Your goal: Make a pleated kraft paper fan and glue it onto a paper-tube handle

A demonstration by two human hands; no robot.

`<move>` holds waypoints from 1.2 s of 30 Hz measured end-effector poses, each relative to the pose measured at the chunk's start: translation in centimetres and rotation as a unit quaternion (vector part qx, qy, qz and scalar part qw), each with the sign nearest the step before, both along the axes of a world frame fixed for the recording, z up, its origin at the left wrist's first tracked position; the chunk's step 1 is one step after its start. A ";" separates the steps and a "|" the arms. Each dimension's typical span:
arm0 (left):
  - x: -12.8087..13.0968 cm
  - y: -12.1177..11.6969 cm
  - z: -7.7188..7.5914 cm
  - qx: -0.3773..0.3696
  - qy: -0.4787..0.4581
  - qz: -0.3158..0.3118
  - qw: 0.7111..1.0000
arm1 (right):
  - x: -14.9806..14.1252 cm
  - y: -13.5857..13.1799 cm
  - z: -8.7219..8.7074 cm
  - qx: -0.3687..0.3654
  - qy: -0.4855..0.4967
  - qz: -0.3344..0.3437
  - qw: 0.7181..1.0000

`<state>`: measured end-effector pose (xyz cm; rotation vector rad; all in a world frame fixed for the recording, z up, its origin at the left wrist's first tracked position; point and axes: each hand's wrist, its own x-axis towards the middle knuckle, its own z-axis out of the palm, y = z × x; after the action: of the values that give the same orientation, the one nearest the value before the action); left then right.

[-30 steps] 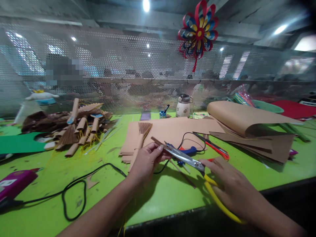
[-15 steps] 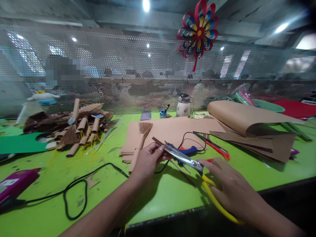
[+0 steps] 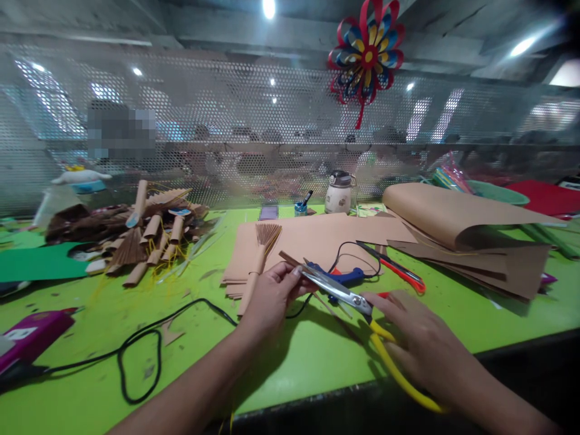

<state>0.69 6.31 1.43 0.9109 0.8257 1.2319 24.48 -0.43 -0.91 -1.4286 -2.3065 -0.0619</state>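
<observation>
My left hand (image 3: 274, 296) is closed in a pinch on a narrow strip of brown paper (image 3: 288, 258), whose end sticks out past the fingertips. My right hand (image 3: 408, 329) grips the yellow handles of a pair of scissors (image 3: 338, 291). The silver blades reach left to my left fingertips, beside the strip; whether they touch it I cannot tell. Behind the blades lies a blue glue gun (image 3: 347, 277), partly covered by them. A rolled paper piece with a pleated fan top (image 3: 260, 257) lies just left of my left hand, on stacked brown paper sheets (image 3: 308, 232).
A red utility knife (image 3: 401, 273) lies right of the glue gun. Folded brown paper (image 3: 435, 211) fills the right side. A heap of paper rolls (image 3: 154, 235) is at left, near a black cord (image 3: 158, 329) and a magenta device (image 3: 34, 338). A jug (image 3: 339, 194) stands behind.
The view has shifted very slightly. Both hands, the scissors and the paper strip hold almost the same position.
</observation>
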 end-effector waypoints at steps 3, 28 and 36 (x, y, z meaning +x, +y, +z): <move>0.0 -0.1 0.0 -0.003 0.001 -0.005 1.000 | 0.0 0.1 0.0 0.008 0.003 0.000 1.000; 0.1 -0.3 0.5 -0.019 0.005 -0.003 1.000 | 0.3 0.1 -0.3 0.021 -0.026 -0.004 0.999; 0.0 -0.3 0.4 -0.016 0.005 -0.005 1.000 | 0.5 0.1 -0.4 0.028 -0.034 -0.006 0.999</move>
<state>0.73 6.05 1.84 0.8945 0.8451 1.2034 25.00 -0.31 -1.28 -1.4335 -2.3306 -0.1804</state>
